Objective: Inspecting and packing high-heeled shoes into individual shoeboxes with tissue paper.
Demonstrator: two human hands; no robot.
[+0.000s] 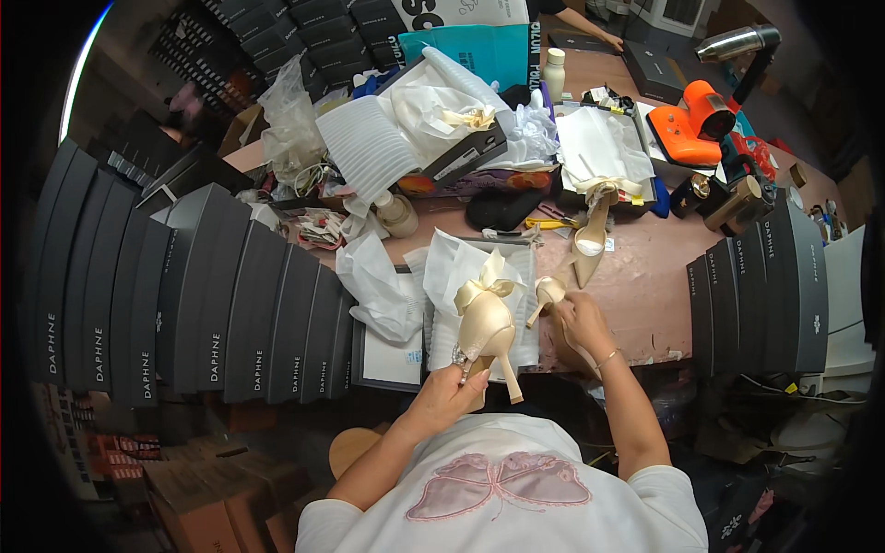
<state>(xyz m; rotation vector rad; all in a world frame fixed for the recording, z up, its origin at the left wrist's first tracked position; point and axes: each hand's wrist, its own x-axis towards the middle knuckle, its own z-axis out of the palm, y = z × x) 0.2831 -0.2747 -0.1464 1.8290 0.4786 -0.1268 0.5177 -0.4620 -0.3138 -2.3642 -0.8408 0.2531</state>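
Observation:
My left hand (444,394) is closed around the toe end of a champagne satin high-heeled shoe (487,327). Its heel stands toward me, a ribbon bow tops its back, and something sparkly sits near my fingers. In my right hand (583,323) is a second pale high-heeled shoe (550,291), gripped near the middle, with part of it hidden by the hand. Beyond that hand, a beige pointed shoe (588,251) rests on the table, its toe toward me. Under the left shoe lies an open shoebox (525,258) lined with white tissue paper (444,258).
Dark shoeboxes stand in rows at left (198,286) and right (784,276). Another open shoebox (466,157) with tissue sits at the back, near an orange device (687,134). A co-worker's hand (610,39) reaches in at the far side. White bottles and scissors (553,217) lie about.

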